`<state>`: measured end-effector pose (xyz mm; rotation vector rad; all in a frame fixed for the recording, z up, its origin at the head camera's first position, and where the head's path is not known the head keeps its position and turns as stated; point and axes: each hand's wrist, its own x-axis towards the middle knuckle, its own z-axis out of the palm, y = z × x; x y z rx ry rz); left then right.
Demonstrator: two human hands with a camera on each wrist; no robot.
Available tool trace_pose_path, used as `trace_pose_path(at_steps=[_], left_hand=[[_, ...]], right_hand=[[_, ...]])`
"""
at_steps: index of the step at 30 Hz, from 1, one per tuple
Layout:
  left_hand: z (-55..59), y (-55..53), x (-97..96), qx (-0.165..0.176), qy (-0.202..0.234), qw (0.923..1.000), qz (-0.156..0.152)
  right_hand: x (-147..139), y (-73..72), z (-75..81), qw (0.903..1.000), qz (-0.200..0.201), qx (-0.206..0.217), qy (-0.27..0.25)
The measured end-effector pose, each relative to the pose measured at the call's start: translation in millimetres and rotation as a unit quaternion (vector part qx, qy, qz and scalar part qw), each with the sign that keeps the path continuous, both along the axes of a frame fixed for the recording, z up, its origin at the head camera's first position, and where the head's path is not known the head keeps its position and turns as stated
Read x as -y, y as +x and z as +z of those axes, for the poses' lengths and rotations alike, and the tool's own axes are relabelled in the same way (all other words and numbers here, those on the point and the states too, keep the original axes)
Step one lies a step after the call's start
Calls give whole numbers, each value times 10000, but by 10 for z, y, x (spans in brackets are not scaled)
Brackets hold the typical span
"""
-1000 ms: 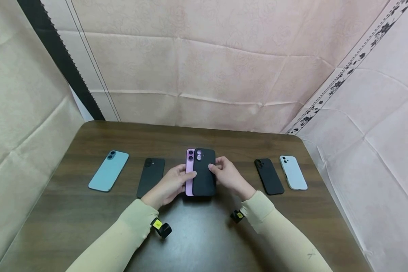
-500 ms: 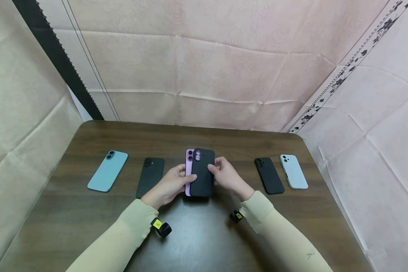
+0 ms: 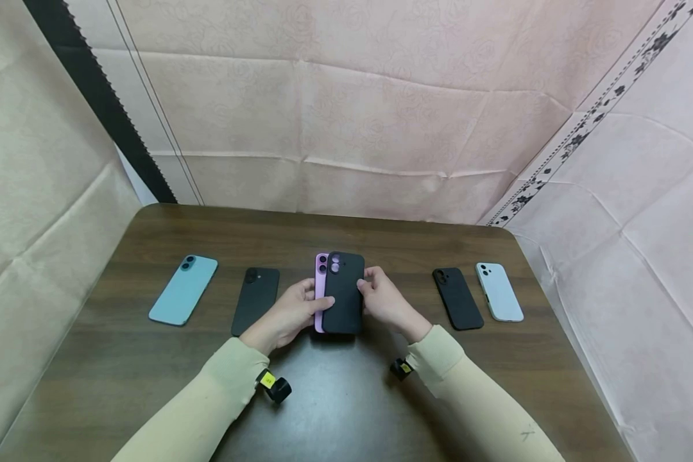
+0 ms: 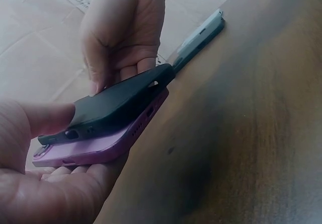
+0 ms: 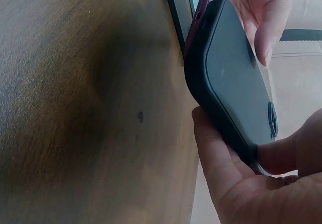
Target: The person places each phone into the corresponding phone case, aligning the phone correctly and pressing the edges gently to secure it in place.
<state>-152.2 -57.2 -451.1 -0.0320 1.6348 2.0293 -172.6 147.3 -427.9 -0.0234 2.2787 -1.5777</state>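
In the head view a black phone case (image 3: 344,301) lies tilted over a purple phone (image 3: 320,317), whose left strip stays uncovered; purple also shows through the case's camera opening. My left hand (image 3: 293,310) holds the two together, thumb on the case and fingers beneath the phone. With thumb and fingers, my right hand (image 3: 388,301) pinches the case's right edge. Seen from the left wrist, the case (image 4: 110,100) sits askew on the phone (image 4: 95,147), a wedge-shaped gap between them. Both are held above the brown table (image 4: 261,133).
To the left lie a light blue phone (image 3: 183,290) and a black phone (image 3: 256,300), close beside my left wrist. At the right are another black case or phone (image 3: 457,299) and a pale blue-white one (image 3: 499,292). Cloth (image 3: 381,128) hangs behind the table.
The black case has shifted slightly left over the purple phone. My right thumb has drawn back toward the case's right edge. The other things on the table stay put.
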Motion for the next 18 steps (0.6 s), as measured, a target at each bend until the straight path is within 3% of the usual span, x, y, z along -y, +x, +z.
trace_pose_path(at_steps=[9,14,18], left_hand=[[-11,11,-14,-13,-83,9999,102],[-30,18,-23,-98,-115,9999,30],[-32,21,-25,-173,-144,9997,-7]], right_hand=[[4,23,-23,9998,92,-122,-88],[16,31,-56,9985,317,-379,236],[34,30,-70,9977,252,-437,456]])
